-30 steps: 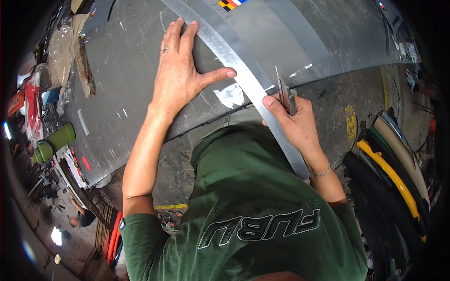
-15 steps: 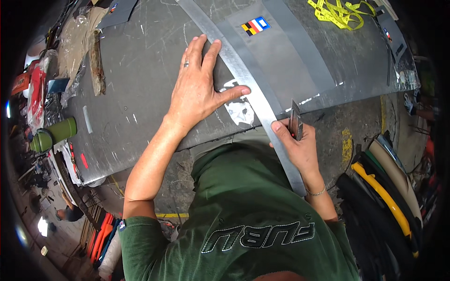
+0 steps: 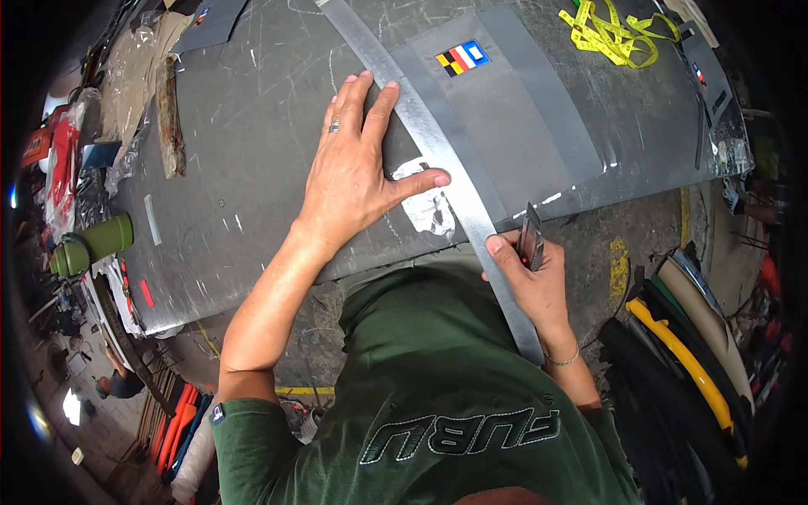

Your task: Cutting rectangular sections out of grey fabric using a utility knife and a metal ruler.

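A long metal straightedge [image 3: 425, 126] lies slantwise over the table, along the left side of a grey fabric panel [image 3: 505, 105] with a small coloured flag patch [image 3: 462, 57]. Its near end sticks out past the table edge toward my body. My left hand [image 3: 349, 168] is spread flat, the fingertips at the straightedge's left edge and the thumb on top of it. In my right hand [image 3: 539, 278], beyond the table edge, is a utility knife [image 3: 531, 240], blade pointing up and away. That hand's thumb also presses on the straightedge; its other fingers are partly hidden.
A yellow tape measure [image 3: 610, 34] lies heaped at the far right of the scratched dark table [image 3: 261, 101]. A white worn patch [image 3: 429, 215] shows beside my left thumb. Rolls of material [image 3: 686, 353] stand at the right. A green roll [image 3: 105, 240] sits at the left edge.
The view has shifted slightly, so the table and my hands appear a little lower. Both hands keep their places on the straightedge, and the knife stays in my right hand.
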{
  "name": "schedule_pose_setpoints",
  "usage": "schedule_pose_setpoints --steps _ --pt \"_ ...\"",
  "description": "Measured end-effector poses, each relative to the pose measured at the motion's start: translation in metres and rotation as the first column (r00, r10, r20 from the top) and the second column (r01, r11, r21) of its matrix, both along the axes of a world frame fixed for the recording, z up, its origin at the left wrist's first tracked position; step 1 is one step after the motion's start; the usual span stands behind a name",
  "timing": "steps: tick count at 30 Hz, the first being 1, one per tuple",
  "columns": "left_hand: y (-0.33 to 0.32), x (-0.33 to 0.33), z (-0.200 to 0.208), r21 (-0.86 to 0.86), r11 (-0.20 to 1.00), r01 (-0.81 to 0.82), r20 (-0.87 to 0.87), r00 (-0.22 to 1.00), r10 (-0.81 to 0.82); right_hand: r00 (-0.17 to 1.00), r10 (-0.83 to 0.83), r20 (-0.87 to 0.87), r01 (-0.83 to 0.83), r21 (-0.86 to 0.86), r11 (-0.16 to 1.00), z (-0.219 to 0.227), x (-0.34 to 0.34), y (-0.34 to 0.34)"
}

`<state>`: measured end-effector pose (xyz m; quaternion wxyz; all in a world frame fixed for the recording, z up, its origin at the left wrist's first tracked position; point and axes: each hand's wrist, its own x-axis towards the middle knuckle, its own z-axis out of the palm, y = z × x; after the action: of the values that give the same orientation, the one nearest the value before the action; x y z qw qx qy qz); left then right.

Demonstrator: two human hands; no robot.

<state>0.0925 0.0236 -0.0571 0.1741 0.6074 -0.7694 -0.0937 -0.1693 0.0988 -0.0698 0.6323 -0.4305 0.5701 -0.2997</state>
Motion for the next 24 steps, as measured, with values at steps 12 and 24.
schedule_pose_setpoints --steps 12,24 --pt "0.0006 -0.0011 -0.0004 0.012 1.000 -0.015 -0.004 1.000 0.015 1.000 0.007 -0.016 -0.007 0.014 1.000 0.0002 -0.0004 0.0003" --pt "-0.0008 -0.0001 -0.0002 0.011 1.000 -0.004 0.005 1.000 0.004 1.000 -0.006 0.005 0.006 0.018 1.000 0.0017 0.0009 0.0001"
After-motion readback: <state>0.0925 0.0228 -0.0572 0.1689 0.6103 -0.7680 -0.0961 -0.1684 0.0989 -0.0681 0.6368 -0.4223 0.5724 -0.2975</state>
